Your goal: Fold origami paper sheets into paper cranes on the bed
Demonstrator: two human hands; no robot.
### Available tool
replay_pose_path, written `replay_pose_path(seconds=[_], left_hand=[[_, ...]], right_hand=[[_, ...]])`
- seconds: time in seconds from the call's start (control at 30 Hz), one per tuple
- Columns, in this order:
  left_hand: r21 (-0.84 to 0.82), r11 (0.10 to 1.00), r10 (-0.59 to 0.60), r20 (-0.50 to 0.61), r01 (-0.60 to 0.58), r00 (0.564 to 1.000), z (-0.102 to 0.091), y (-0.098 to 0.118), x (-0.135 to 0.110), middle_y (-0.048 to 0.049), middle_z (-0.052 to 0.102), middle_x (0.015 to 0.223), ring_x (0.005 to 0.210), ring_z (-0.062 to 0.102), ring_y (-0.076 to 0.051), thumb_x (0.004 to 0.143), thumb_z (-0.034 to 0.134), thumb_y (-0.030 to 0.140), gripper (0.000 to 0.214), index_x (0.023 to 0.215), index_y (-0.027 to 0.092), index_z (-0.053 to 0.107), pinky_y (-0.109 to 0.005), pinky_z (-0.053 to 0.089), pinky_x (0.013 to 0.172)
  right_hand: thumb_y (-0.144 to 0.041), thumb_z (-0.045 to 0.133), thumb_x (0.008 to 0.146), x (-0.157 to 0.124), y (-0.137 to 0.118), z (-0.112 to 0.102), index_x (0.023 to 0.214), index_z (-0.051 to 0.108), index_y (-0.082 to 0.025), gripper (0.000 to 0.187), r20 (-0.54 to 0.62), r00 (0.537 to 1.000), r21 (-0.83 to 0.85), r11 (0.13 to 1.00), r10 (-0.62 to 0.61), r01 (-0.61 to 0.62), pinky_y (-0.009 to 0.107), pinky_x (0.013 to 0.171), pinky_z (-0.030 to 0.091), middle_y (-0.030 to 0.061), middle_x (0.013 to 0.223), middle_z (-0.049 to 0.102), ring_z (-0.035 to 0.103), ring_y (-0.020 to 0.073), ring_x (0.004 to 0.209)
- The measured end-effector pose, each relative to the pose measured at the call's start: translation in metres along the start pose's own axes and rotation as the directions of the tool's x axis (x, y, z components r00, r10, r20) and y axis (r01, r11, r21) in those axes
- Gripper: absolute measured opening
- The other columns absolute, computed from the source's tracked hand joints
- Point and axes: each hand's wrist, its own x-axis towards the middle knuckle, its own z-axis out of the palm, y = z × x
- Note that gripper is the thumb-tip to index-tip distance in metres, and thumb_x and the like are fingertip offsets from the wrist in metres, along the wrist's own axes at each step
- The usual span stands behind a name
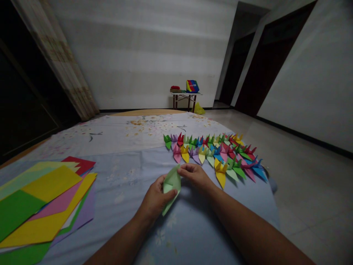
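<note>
A pale green sheet of folded origami paper [172, 183], long and pointed at both ends, is held up over the cloth between my hands. My left hand [158, 195] grips its left side, thumb lying across the front. At the upper right edge, the fingers of my right hand [193, 173] pinch the paper near its top point. Just beyond, several rows of folded paper cranes [202, 151] in many colours stand on the table; a yellow crane [221, 172] is among the closest to my right hand.
Loose coloured paper sheets [55, 198] lie overlapping at the left. A blue and white flowered tablecloth [124, 184] covers the table, whose curved edge drops away on the right. Against the far wall a small table [185, 94] carries a colourful box [192, 86]; a yellow bag [199, 109] lies beside it.
</note>
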Motion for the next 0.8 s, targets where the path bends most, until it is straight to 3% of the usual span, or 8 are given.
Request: replay_pose_path(seconds=[0.27,0.57,0.8], left_hand=[[0.032,0.999,0.004,0.008,-0.004,1.000,-0.0009,-0.0059,0.0022,-0.0039,0.066,0.081,0.067,0.059,-0.017,0.056,0.071,0.025,0.053,0.105,0.012,0.057,-0.022,0.043,0.058],[-0.009,1.000,-0.002,0.019,0.003,1.000,-0.0008,-0.0047,0.0003,-0.0041,0.067,0.086,0.071,0.059,-0.017,0.057,0.072,0.023,0.056,0.109,0.012,0.056,-0.024,0.045,0.064],[-0.029,0.999,-0.011,0.036,0.012,0.999,-0.0011,-0.0059,0.0008,-0.0028,0.066,0.083,0.069,0.058,-0.015,0.057,0.072,0.022,0.055,0.108,0.013,0.056,-0.024,0.044,0.064]], right_hand=[[-0.046,0.071,0.061,0.0001,-0.0030,0.0002,0.068,0.063,-0.014,0.034,-0.048,0.998,0.002,0.999,-0.042,0.043,0.024,0.060,0.040,-0.0013,0.062,0.059,0.050,0.0099,0.058],[-0.048,0.060,0.074,-0.0005,-0.0007,-0.0041,0.076,0.067,-0.014,0.035,0.007,0.995,-0.021,0.995,-0.098,0.098,0.029,0.073,0.043,0.0026,0.069,0.061,0.056,0.0142,0.069],[-0.046,0.063,0.073,-0.0018,-0.0024,-0.0042,0.080,0.068,-0.014,0.033,0.027,0.995,0.004,0.996,-0.092,0.092,0.031,0.075,0.043,0.0030,0.072,0.063,0.057,0.0153,0.072]])
